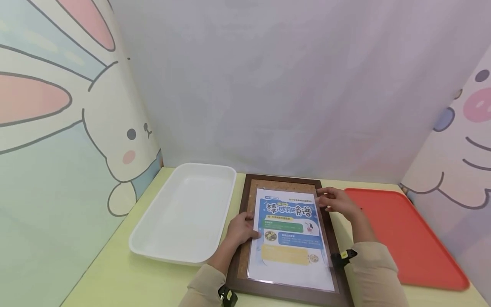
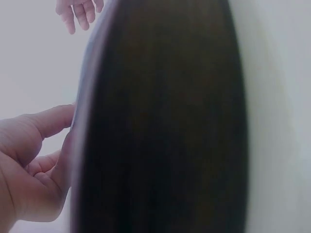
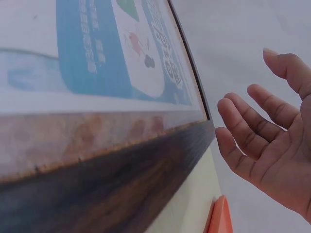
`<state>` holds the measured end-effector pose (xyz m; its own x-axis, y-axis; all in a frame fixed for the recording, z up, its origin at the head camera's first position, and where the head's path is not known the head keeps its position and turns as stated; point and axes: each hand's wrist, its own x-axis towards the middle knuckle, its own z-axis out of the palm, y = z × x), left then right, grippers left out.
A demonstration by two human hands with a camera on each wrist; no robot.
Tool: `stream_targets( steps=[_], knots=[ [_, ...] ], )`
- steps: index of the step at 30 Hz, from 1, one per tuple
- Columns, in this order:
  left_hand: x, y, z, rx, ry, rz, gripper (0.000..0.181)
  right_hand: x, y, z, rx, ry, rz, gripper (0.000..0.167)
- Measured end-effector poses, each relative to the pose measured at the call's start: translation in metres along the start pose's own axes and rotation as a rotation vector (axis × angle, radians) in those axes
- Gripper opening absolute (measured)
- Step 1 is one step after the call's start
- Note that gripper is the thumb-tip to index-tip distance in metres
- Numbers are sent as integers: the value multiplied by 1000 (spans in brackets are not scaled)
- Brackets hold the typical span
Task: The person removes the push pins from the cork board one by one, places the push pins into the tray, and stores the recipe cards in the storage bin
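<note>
Nearest: two beige sleeves (image 1: 377, 273), each wrist w/ a small black device (image 1: 344, 258) strapped on. Btwn the forearms, the bottom rail of a dark brown frame (image 1: 284, 292) lies on the pale yellow desk (image 1: 103, 273).

Inside that frame: a glossy printed sheet (image 1: 291, 228), face up on the cork backing (image 1: 285, 185), tilted a bit. It's mostly white & blue, w/ green and yellow panels, small pics & large Chinese chars nr the top. Its R edge sits close to the R rail.

L hand (image 1: 239, 229) is at the sheet's L edge, thumb tip touching the margin, other fingers bent over the cork/L rail — can't tell if it pinches the sheet or just rests there; the frame blocks much of the L wrist view.

R hand (image 1: 337, 201), a bit farther up, is by the upper R rail — released, fingers spread & loosely bent, nothing in it.

White tray (image 1: 184, 213) L of the frame, red tray (image 1: 406, 238) R of it, R forearm partly in front.

Far end: plain greyish-lilac backdrop (image 1: 276, 85), cartoon rabbit panel (image 1: 115, 145) on the L, another cartoon panel (image 1: 456, 149) on the R.
</note>
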<state>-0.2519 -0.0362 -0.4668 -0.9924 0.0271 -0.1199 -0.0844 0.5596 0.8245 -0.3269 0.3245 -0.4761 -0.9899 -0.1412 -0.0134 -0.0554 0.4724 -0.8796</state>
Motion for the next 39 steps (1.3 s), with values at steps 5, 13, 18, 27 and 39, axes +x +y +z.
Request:
stream_targets(
  steps=[5, 13, 18, 27, 39],
  knots=[
    [-1, 1, 0, 4, 0, 5, 54, -12, -36, 11, 1, -27, -15, 65],
    [0, 2, 0, 7, -2, 22, 53, -11, -59, 22, -12, -49, -40, 57],
    [1, 2, 1, 0, -7, 12, 53, -4, -57, 26, -41, -50, -60, 63],
    [1, 5, -1, 14, 2, 24, 54, 10, -63, 42, -37, -26, -2, 63],
    [0, 1, -2, 12, 3, 18, 52, 16, -77, 58, -59, -21, 7, 58]
  ],
)
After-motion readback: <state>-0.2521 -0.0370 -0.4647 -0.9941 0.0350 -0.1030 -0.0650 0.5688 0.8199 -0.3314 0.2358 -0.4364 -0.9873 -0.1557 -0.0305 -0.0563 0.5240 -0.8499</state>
